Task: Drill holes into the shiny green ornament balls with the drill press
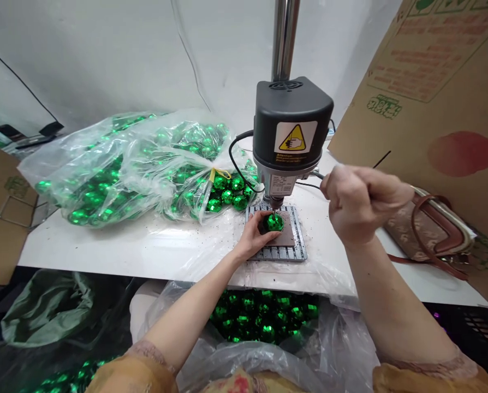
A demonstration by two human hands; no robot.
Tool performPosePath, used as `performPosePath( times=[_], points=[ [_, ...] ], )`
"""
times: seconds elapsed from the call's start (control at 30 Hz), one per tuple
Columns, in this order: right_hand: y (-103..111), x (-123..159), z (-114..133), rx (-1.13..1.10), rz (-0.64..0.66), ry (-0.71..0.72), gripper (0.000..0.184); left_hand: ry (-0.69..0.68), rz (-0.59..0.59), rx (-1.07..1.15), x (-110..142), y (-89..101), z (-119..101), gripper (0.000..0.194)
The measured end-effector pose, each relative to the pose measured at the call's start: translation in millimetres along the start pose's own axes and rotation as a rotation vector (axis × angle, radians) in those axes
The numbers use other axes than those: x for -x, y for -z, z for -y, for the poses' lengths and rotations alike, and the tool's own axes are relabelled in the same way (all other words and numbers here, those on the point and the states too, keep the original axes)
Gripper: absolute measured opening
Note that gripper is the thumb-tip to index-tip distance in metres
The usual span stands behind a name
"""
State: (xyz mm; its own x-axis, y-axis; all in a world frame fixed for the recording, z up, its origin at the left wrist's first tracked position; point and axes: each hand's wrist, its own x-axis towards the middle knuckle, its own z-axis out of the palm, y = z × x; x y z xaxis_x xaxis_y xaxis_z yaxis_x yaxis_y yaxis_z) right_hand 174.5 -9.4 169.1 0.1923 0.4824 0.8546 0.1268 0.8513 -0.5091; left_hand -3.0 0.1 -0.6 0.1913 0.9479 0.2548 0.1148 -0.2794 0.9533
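Observation:
A shiny green faceted ball sits on the base plate of a small drill press. My left hand grips that ball from its left side, thumb in front and fingers behind. Right above the ball is the drill chuck, its bit reaching down to the ball's top. My right hand is closed in a fist around the drill press's feed lever, whose end is hidden in the fist.
Clear plastic bags of green balls lie left of the drill. An open bag of balls is at my lap. A brown handbag and a tall cardboard box stand at right. Dark specks dot the white table.

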Motion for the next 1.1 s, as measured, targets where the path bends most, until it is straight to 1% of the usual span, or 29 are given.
performPosePath(
  times=[0.03,0.07,0.13,0.17,0.27,0.3,0.33,0.37,0.4,0.47,0.53,0.57,0.6,0.63,0.67,0.7,0.73,0.77,0.8,0.83,0.9,0.93,0.97,1.03,1.07,1.1],
  points=[
    [-3.2,-9.7,4.3,-0.078,-0.067,-0.027,0.049,0.002,-0.001,0.021,-0.2,-0.8,-1.0,0.06],
    [-6.4,-19.6,7.8,-0.119,-0.089,-0.057,0.048,0.002,-0.004,0.043,-0.4,-1.8,-2.5,0.059],
    [-12.0,-37.4,12.1,-0.151,-0.074,-0.129,0.043,0.002,-0.019,0.066,-0.3,-3.8,-7.9,0.058],
    [-13.9,-44.4,12.9,-0.168,-0.06,-0.165,0.042,-0.004,-0.044,0.052,0.8,-4.5,-12.1,0.056],
    [-16.2,-55.6,12.8,-0.2,-0.057,-0.241,0.043,-0.068,-0.178,-0.109,15.1,-3.7,-30.1,0.047],
    [-16.1,-56.5,12.7,-0.205,-0.058,-0.247,0.044,-0.105,-0.208,-0.185,24.9,-2.2,-37.0,0.044],
    [-15.8,-56.5,12.8,-0.209,-0.056,-0.245,0.044,-0.148,-0.204,-0.257,37.6,-0.2,-43.7,0.041],
    [-15.4,-56.0,13.2,-0.211,-0.052,-0.24,0.044,-0.193,-0.155,-0.325,52.7,2.3,-49.8,0.039],
    [-15.1,-55.3,13.8,-0.212,-0.047,-0.237,0.044,-0.237,-0.063,-0.389,69.8,4.9,-54.8,0.037],
    [-15.0,-53.8,15.2,-0.209,-0.043,-0.236,0.042,-0.312,0.195,-0.539,106.0,10.2,-61.1,0.038],
    [-15.4,-53.0,16.1,-0.207,-0.047,-0.236,0.041,-0.356,0.428,-0.7,136.8,15.0,-62.4,0.046],
    [-15.7,-52.8,16.1,-0.207,-0.051,-0.231,0.041,-0.373,0.502,-0.751,147.0,17.5,-61.7,0.051],
    [-16.1,-52.8,15.8,-0.207,-0.054,-0.228,0.041,-0.39,0.534,-0.768,152.3,20.2,-60.3,0.055],
    [-16.4,-52.8,15.2,-0.207,-0.059,-0.228,0.041,-0.404,0.523,-0.75,152.1,23.5,-58.7,0.055],
    [-16.6,-53.0,14.3,-0.208,-0.062,-0.23,0.041,-0.41,0.467,-0.711,145.9,27.6,-56.8,0.049],
    [-16.6,-53.2,13.2,-0.211,-0.065,-0.231,0.04,-0.402,0.367,-0.664,133.8,32.5,-54.8,0.039],
    [-16.6,-53.4,12.1,-0.216,-0.07,-0.229,0.04,-0.38,0.241,-0.626,116.6,38.3,-52.6,0.029],
    [-16.4,-53.5,11.0,-0.223,-0.073,-0.225,0.04,-0.335,0.106,-0.605,95.1,44.8,-49.9,0.026],
    [-16.1,-53.6,10.0,-0.229,-0.075,-0.219,0.04,-0.295,-0.037,-0.618,70.7,51.8,-46.7,0.028],
    [-15.8,-53.6,9.3,-0.232,-0.076,-0.212,0.041,-0.255,-0.116,-0.668,45.2,59.0,-42.8,0.031],
    [-15.2,-53.3,8.6,-0.232,-0.073,-0.207,0.041,-0.207,-0.141,-0.756,-2.9,72.5,-33.3,0.037],
    [-14.9,-53.2,8.5,-0.23,-0.071,-0.208,0.041,-0.19,-0.122,-0.762,-22.9,78.3,-28.0,0.04],
    [-14.7,-53.0,8.5,-0.228,-0.07,-0.21,0.041,-0.181,-0.08,-0.761,-39.0,83.1,-22.8,0.041],
    [-14.5,-52.9,8.4,-0.236,-0.072,-0.219,0.04,-0.171,0.008,-0.738,-58.7,90.0,-14.4,0.039],
    [-14.5,-52.9,8.3,-0.24,-0.074,-0.225,0.04,-0.166,0.033,-0.722,-62.7,91.9,-12.0,0.038],
    [-14.4,-53.1,8.3,-0.242,-0.076,-0.23,0.04,-0.159,0.033,-0.7,-63.5,93.0,-11.0,0.036]
  ],
)
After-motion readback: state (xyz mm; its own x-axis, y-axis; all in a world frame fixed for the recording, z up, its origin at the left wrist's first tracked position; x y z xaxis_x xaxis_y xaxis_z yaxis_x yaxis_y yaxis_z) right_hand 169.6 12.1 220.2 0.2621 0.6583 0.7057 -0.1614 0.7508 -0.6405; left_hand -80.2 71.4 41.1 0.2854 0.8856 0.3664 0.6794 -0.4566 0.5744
